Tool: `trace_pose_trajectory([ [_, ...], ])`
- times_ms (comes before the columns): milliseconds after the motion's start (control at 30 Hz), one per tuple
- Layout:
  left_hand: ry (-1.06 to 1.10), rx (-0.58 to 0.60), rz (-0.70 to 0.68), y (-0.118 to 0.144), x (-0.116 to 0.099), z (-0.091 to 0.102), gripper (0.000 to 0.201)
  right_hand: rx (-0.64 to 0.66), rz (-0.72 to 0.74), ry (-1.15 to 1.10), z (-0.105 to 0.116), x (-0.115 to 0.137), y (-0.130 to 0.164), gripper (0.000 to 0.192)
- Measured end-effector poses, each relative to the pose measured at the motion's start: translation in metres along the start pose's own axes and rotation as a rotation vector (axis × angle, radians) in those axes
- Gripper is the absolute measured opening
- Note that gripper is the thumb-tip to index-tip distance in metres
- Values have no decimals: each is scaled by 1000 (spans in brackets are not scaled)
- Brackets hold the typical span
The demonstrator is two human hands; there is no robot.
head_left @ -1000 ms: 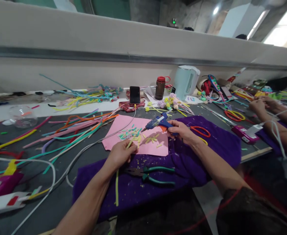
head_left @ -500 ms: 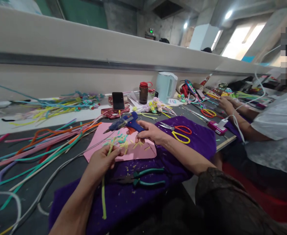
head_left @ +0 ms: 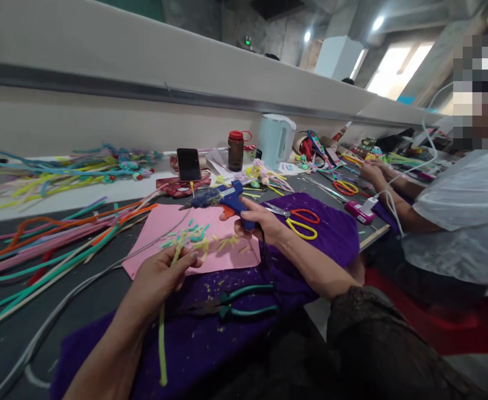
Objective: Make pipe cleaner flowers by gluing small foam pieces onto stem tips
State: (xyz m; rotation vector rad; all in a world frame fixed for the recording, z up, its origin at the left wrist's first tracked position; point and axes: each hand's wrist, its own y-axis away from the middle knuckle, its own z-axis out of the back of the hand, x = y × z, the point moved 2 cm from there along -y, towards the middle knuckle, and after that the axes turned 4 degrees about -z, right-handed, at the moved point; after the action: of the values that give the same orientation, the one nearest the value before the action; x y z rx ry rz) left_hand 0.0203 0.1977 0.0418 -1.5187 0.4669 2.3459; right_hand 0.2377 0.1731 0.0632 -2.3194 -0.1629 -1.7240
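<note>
Pinched in my left hand is a yellow-green pipe cleaner; its long end hangs down over the purple cloth and its upper end rises above my fingers. My right hand grips the handle of a blue glue gun with an orange trigger, its nozzle pointing left. Below both lies a pink sheet strewn with short teal and yellow pipe cleaner pieces. Green-handled pliers rest on the cloth close to me. Scissors with red and yellow handles lie right of my right hand.
Long coloured pipe cleaners spread across the left. Toward the wall stand a phone, a brown bottle and a pale blue kettle. A pink power adapter lies near another person working at the right.
The camera view has turned slightly, shifting the scene left. My right hand has lifted the glue gun a little away from my left hand. Both hands keep their hold.
</note>
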Motion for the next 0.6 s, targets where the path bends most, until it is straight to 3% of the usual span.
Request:
trace_pose_trajectory([
  [267,41,-2,-12,0,1,-5,32,-3,-35,55,2,1,8,54],
  [433,121,51,-71,3,1,-9,24,-14,-41,112,0,5,14,47],
  [600,200,6,-39,2,8,-10,25,-25,-59,190,-4,7,16,38],
])
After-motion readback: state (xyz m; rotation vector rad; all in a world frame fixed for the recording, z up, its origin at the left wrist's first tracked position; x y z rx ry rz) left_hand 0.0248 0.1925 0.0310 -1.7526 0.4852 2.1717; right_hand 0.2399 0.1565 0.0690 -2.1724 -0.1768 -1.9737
